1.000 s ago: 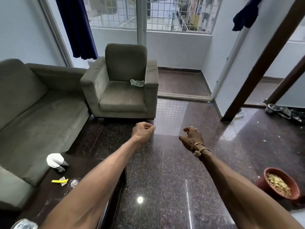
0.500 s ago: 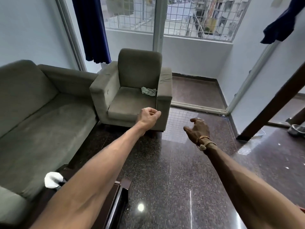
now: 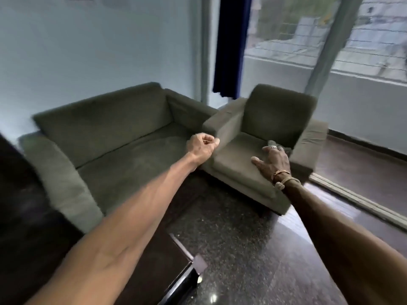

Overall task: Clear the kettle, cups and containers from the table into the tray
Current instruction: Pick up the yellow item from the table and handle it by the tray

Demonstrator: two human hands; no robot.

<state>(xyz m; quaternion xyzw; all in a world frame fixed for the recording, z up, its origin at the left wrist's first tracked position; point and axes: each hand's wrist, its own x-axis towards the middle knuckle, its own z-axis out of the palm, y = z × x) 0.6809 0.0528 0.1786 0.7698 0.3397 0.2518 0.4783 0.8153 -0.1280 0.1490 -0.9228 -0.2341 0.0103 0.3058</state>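
My left hand (image 3: 201, 145) is stretched out ahead with its fingers curled into a fist that holds nothing. My right hand (image 3: 274, 160) is also out in front, fingers spread and relaxed, a ring on one finger and bands on the wrist. Both hang in the air in front of the sofa and armchair. Only a dark corner of the low table (image 3: 176, 267) shows at the bottom, under my left forearm. No kettle, cup, container or tray is in view. The picture is blurred by motion.
A green-grey sofa (image 3: 114, 150) stands to the left and a matching armchair (image 3: 264, 137) to the right of it. A dark blue curtain (image 3: 231, 45) hangs by the window. Polished dark granite floor (image 3: 253, 249) lies between me and the seats.
The view has swung left and up. The white-capped item on the table and the bowl on the floor have gone out of view. My arms stay stretched out.
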